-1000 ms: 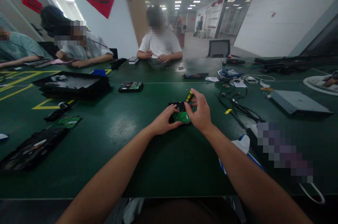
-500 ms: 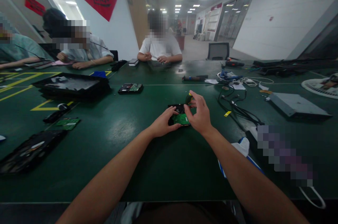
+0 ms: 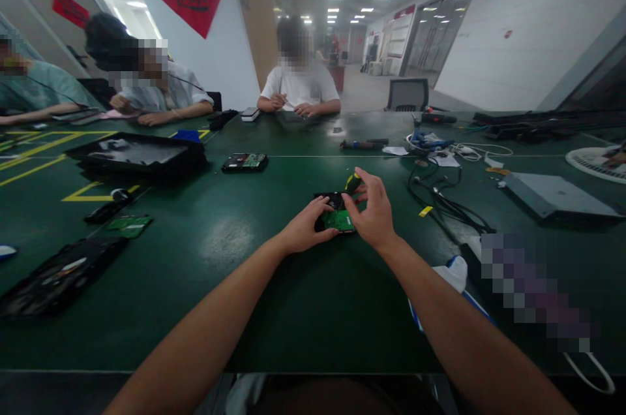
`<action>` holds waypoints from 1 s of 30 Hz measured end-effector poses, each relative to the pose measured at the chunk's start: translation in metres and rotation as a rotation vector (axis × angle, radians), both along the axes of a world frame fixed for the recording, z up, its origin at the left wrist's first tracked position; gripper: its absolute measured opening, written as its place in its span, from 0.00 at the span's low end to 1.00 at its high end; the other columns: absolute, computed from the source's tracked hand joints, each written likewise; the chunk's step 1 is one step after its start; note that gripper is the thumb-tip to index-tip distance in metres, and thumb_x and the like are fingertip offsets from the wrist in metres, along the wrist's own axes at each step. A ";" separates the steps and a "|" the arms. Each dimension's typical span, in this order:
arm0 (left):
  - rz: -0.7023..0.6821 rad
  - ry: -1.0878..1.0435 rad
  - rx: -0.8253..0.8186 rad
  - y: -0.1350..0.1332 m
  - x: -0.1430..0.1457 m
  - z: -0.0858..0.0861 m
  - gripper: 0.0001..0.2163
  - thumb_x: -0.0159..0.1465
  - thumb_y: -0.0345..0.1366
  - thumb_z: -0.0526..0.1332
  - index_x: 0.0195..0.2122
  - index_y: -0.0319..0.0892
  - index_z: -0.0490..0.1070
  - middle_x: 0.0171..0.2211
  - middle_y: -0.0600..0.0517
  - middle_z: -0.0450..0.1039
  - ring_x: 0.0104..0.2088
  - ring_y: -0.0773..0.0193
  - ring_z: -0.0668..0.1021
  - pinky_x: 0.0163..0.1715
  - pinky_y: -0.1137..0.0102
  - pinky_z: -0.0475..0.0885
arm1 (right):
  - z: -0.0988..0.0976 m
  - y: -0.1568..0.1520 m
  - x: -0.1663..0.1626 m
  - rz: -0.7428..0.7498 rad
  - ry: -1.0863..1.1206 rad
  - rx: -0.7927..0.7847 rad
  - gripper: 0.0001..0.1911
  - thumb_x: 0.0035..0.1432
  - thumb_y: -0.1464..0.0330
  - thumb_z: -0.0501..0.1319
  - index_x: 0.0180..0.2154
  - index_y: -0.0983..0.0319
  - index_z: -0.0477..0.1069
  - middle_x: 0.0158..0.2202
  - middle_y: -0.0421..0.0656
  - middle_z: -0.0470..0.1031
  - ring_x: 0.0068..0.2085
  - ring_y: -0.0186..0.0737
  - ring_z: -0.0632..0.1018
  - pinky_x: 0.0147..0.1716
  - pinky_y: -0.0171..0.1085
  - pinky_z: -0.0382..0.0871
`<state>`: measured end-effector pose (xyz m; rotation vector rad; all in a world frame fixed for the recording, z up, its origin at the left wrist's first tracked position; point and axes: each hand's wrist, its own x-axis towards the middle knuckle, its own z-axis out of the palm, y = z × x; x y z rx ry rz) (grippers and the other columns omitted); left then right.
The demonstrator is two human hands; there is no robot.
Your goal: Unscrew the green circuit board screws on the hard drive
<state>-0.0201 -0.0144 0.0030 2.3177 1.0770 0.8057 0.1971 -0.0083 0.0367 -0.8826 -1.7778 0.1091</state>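
Observation:
In front of me on the table lies a hard drive (image 3: 338,222) with a green circuit board and a black part at its far end. My left hand (image 3: 313,224) grips its left side, with fingers over the far end and the thumb along the near edge. My right hand (image 3: 372,211) pinches the yellow-and-dark handle of a screwdriver (image 3: 352,182) between thumb and fingers, above the drive's right side. The tip of the screwdriver is hidden behind my right hand.
Another drive (image 3: 244,162) lies further off. Left are a black tray (image 3: 141,157), a green circuit board (image 3: 130,226) and a black casing (image 3: 63,275). Cables (image 3: 440,203) and a grey metal box (image 3: 562,193) lie right. A person (image 3: 299,85) sits opposite; others sit left.
The view has shifted slightly, so the scene sits a little further right. More yellow shows on the screwdriver's handle, while both hands keep nearly the same grip.

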 end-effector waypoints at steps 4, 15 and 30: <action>0.004 -0.002 0.002 0.000 0.000 0.000 0.26 0.62 0.45 0.70 0.59 0.44 0.68 0.70 0.40 0.61 0.74 0.47 0.58 0.71 0.49 0.57 | 0.000 0.000 0.001 0.002 -0.009 0.005 0.33 0.67 0.68 0.61 0.69 0.50 0.55 0.58 0.50 0.68 0.45 0.44 0.79 0.42 0.47 0.84; 0.007 -0.009 0.002 0.001 -0.001 -0.002 0.28 0.62 0.46 0.70 0.60 0.45 0.68 0.70 0.40 0.61 0.74 0.47 0.58 0.71 0.48 0.57 | 0.002 -0.002 0.001 -0.013 -0.035 0.013 0.33 0.67 0.68 0.61 0.69 0.50 0.56 0.58 0.49 0.68 0.46 0.45 0.79 0.42 0.48 0.84; 0.017 0.011 0.016 0.002 -0.001 -0.002 0.26 0.62 0.48 0.69 0.59 0.44 0.69 0.70 0.40 0.61 0.74 0.48 0.58 0.71 0.50 0.57 | 0.001 0.000 0.002 -0.025 -0.017 0.004 0.32 0.66 0.67 0.62 0.69 0.51 0.57 0.57 0.49 0.69 0.43 0.43 0.80 0.39 0.46 0.84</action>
